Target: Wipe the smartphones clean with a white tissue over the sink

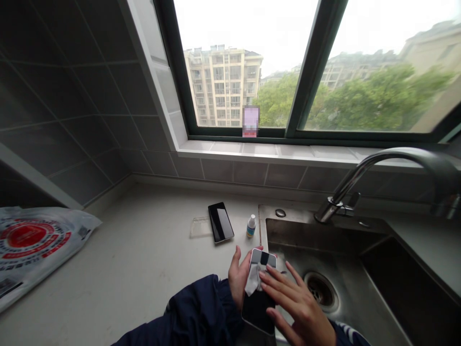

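Note:
My left hand [237,278] is wrapped round a smartphone [257,307] with a dark screen and a pale edge, holding it from behind at the left of the sink. Across the upper part of that screen lies a crumpled white wipe [253,279]. My right hand [297,300] rests on the wipe from above, fingers spread and stretched out, fingertips pressing it to the glass. Beyond the hands, a small white-capped bottle [251,227] with a blue and yellow label stands upright. A second black phone [220,222] lies face up on the counter, beside a clear phone case [200,228].
To the right is a steel sink [349,269] with a drain [320,290] and a curved tap [355,178]. A printed plastic bag [39,245] lies at the left of the pale counter [144,240]. Behind runs a window sill [230,148].

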Motion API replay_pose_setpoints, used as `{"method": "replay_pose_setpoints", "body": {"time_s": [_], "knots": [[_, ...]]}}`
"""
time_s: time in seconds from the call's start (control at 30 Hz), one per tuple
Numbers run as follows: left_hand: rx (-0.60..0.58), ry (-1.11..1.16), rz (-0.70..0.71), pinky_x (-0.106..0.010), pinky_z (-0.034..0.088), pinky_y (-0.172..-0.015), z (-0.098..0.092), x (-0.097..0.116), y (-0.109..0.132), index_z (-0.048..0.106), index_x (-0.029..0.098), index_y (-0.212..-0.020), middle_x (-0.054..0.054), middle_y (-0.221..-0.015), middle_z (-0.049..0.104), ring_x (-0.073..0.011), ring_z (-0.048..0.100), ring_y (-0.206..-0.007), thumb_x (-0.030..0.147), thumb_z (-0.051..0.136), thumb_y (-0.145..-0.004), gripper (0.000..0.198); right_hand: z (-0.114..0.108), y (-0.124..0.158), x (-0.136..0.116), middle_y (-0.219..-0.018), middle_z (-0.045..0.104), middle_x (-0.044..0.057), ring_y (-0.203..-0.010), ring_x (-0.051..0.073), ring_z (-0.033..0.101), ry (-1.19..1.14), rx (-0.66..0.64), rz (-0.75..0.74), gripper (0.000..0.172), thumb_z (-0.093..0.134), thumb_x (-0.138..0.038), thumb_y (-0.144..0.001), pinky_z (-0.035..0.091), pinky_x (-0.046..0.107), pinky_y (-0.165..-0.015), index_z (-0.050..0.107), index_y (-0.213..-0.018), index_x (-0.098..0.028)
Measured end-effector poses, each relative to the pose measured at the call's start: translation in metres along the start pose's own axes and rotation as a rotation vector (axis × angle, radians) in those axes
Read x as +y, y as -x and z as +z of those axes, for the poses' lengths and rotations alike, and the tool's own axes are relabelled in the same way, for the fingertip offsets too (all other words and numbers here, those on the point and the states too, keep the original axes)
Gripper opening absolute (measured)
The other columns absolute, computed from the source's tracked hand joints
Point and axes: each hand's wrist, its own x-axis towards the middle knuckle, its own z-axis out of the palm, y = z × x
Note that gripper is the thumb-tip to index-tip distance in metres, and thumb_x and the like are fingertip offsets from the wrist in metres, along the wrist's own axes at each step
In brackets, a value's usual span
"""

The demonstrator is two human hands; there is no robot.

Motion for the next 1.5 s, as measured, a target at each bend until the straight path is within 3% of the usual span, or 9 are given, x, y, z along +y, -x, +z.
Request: {"method": "replay_pose_setpoints", "body": {"time_s": [0.27, 0.53, 0.73, 1.13, 1.27, 1.37, 1.5], "knots": [[-0.027, 0.044, -0.006, -0.044, 0.044, -0.083, -0.001, 0.003, 0.0, 0.037, 0.02, -0.14, -0.017, -0.12, 0.062, -0.0281, 0.065, -0.089, 0.071, 0.038, -0.084, 0.076, -0.012, -0.014, -0.011, -0.123, 0.067, 0.007, -0.13, 0.024, 0.05, -0.126, 0.044, -0.216, 0.03, 0.059, -0.03, -0.091, 0.018, 0.05, -0.119, 0.065, -0.117, -0.019], [-0.008, 0.048, 0.001, -0.051, 0.042, -0.086, -0.003, 0.004, -0.001, 0.031, 0.023, -0.142, -0.018, -0.124, 0.06, -0.033, 0.064, -0.095, 0.075, 0.036, -0.082, 0.08, -0.013, -0.015, -0.009, -0.124, 0.066, 0.008, -0.134, 0.023, 0.046, -0.131, 0.032, -0.3, 0.032, 0.059, -0.039, -0.093, 0.012, 0.05, -0.119, 0.065, -0.114, -0.015], [-0.058, 0.052, -0.024, -0.055, 0.041, -0.086, -0.007, 0.006, 0.0, 0.027, 0.028, -0.144, -0.018, -0.13, 0.056, -0.0344, 0.063, -0.099, 0.077, 0.032, -0.082, 0.079, -0.008, -0.019, -0.014, -0.135, 0.058, 0.004, -0.137, 0.023, 0.042, -0.052, 0.026, -0.362, 0.027, 0.045, -0.017, -0.101, 0.004, 0.055, -0.118, 0.063, -0.12, -0.015], [-0.021, 0.005, 0.035, -0.049, 0.046, -0.081, -0.006, 0.003, 0.001, 0.029, 0.025, -0.146, -0.019, -0.125, 0.06, -0.0321, 0.065, -0.092, 0.074, 0.037, -0.082, 0.082, -0.011, -0.024, -0.017, -0.132, 0.06, 0.004, -0.134, 0.021, 0.045, -0.022, 0.03, -0.373, 0.028, 0.043, -0.021, -0.102, 0.001, 0.052, -0.118, 0.063, -0.122, -0.018], [0.014, 0.014, 0.048, -0.047, 0.046, -0.082, -0.005, 0.002, 0.0, 0.031, 0.023, -0.145, -0.018, -0.122, 0.062, -0.0308, 0.066, -0.091, 0.073, 0.036, -0.084, 0.079, -0.011, -0.021, -0.013, -0.127, 0.065, 0.005, -0.133, 0.022, 0.046, -0.056, 0.033, -0.35, 0.026, 0.054, -0.03, -0.098, 0.006, 0.054, -0.118, 0.066, -0.116, -0.017], [0.046, 0.023, 0.053, -0.046, 0.048, -0.081, -0.004, 0.002, 0.0, 0.035, 0.019, -0.143, -0.018, -0.119, 0.063, -0.0299, 0.066, -0.089, 0.073, 0.036, -0.084, 0.08, -0.012, -0.017, -0.011, -0.127, 0.065, 0.006, -0.133, 0.024, 0.046, -0.051, 0.032, -0.294, 0.028, 0.059, -0.029, -0.093, 0.006, 0.055, -0.119, 0.066, -0.117, -0.017], [0.048, 0.031, -0.01, -0.045, 0.049, -0.08, -0.002, 0.0, 0.0, 0.038, 0.018, -0.141, -0.018, -0.115, 0.064, -0.0281, 0.067, -0.088, 0.074, 0.038, -0.083, 0.081, -0.01, -0.011, -0.008, -0.138, 0.055, 0.006, -0.138, 0.023, 0.04, 0.021, -0.008, -0.13, 0.04, 0.057, -0.024, -0.092, 0.002, 0.051, -0.12, 0.057, -0.132, -0.017]]}}
